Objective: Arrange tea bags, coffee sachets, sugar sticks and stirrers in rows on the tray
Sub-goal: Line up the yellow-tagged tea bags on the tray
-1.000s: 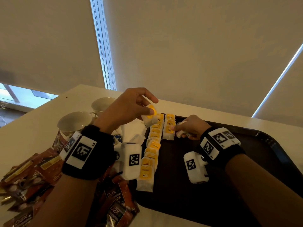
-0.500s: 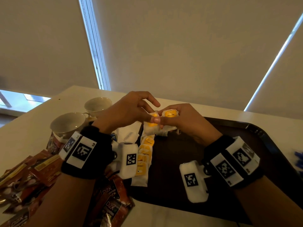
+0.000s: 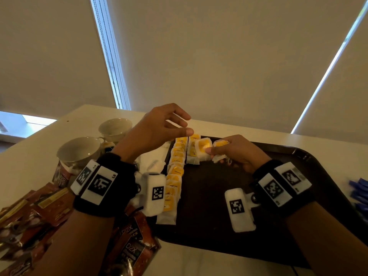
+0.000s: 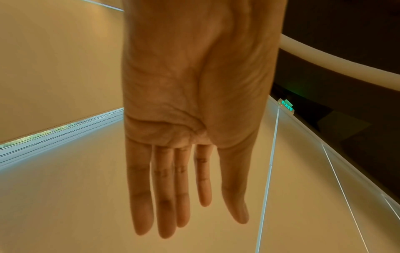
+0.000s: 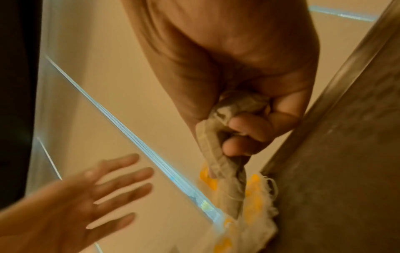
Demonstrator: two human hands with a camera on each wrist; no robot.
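Note:
A dark brown tray (image 3: 219,212) carries a long row of yellow-labelled tea bags (image 3: 175,176) along its left edge. A short second row (image 3: 192,149) starts beside it at the far end. My right hand (image 3: 212,152) hovers over that far end and pinches two tea bags (image 3: 204,147). The right wrist view shows my right hand's (image 5: 233,135) fingers curled round their crumpled paper (image 5: 213,149). My left hand (image 3: 179,126) floats just left of them, fingers straight and spread. Nothing lies in my left hand (image 4: 218,210) in its wrist view.
Red-brown coffee sachets (image 3: 31,216) lie heaped left of the tray, more at its near corner (image 3: 131,250). Two white cups (image 3: 79,150) stand at the back left, with white packets (image 3: 153,163) beside the tray. Blue sticks (image 3: 360,193) lie at the right edge.
My left hand carried a tea bag to the right hand, let it go and opened. The right hand rose from the second row and now holds two tea bags.

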